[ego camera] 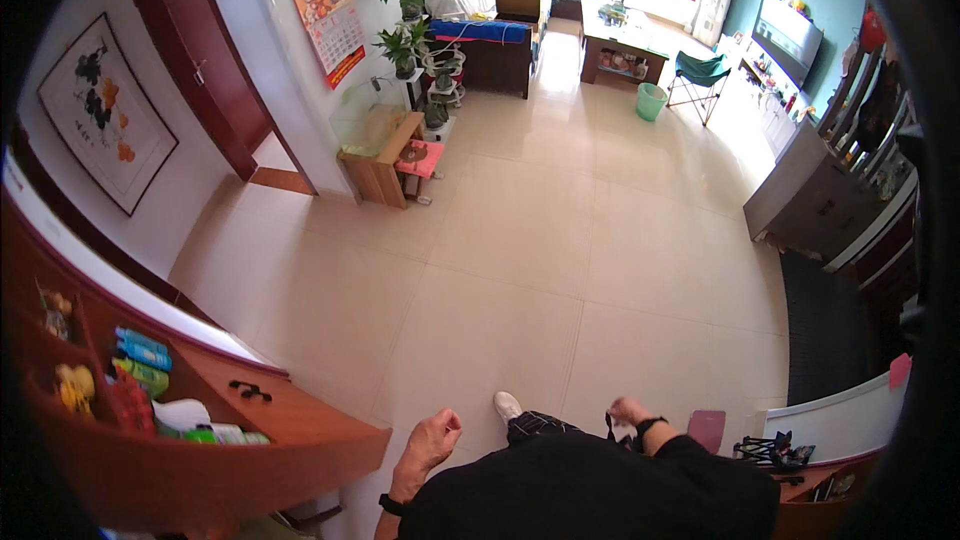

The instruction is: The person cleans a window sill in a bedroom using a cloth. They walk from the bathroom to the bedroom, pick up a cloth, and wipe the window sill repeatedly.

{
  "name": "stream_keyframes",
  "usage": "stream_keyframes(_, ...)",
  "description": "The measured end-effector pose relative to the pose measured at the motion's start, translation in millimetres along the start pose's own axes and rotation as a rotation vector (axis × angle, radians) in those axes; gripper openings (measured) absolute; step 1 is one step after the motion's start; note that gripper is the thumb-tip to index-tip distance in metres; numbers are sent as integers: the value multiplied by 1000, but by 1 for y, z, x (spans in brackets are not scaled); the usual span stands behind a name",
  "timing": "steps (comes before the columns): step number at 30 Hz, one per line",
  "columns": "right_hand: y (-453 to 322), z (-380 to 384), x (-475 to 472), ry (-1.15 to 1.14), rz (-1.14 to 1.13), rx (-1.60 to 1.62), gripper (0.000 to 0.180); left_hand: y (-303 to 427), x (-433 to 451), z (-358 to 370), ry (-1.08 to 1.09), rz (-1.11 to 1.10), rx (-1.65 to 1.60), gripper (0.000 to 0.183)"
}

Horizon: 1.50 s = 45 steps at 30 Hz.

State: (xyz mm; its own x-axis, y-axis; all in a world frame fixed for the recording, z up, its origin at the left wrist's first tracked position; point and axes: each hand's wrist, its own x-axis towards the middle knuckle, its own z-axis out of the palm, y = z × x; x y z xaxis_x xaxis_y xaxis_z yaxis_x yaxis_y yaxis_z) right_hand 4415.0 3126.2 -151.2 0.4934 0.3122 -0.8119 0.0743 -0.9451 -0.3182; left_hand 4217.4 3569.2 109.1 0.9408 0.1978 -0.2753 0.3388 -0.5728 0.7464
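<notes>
My left hand point(433, 438) hangs in front of my body on the left, beside the corner of a reddish-brown wooden cabinet point(300, 457). Its fingers are curled in towards the thumb, and nothing shows in them. On the other side, my right hand point(628, 412) is bent at the waist with its fingers drawn together. A thin black strap point(609, 426) hangs from those fingers; its lower part is lost against my black shirt point(577, 487). Both wrists wear dark bands. One white shoe point(507, 406) rests on the tiled floor point(502, 337).
Bottles and toys fill the left cabinet's shelves. Ahead stand a fish tank point(367, 120), a stool with a pink cushion point(420, 157), potted plants point(405, 45), a green bin point(651, 102), a folding chair point(701, 75) and a coffee table point(622, 37). A dark mat point(825, 330) lies right.
</notes>
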Motion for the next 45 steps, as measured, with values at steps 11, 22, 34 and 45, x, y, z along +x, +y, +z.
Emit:
stream_keyframes(11, -332, -201, 135, 243, -238, 84, 19, -61, 136, -139, 132, -154, 5, 16)
stream_keyframes(22, -505, -168, 211, -85, -129, 23, 22, -142, 248, -350, 188, -45, 23, 12)
stream_keyframes(34, -647, -216, 401, -255, -295, -696, 32, -280, 332, -507, 333, -233, -123, 14)
stream_keyframes(45, -1069, -317, 526, 59, -669, -262, 24, -393, 385, -659, 447, -445, -75, 18)
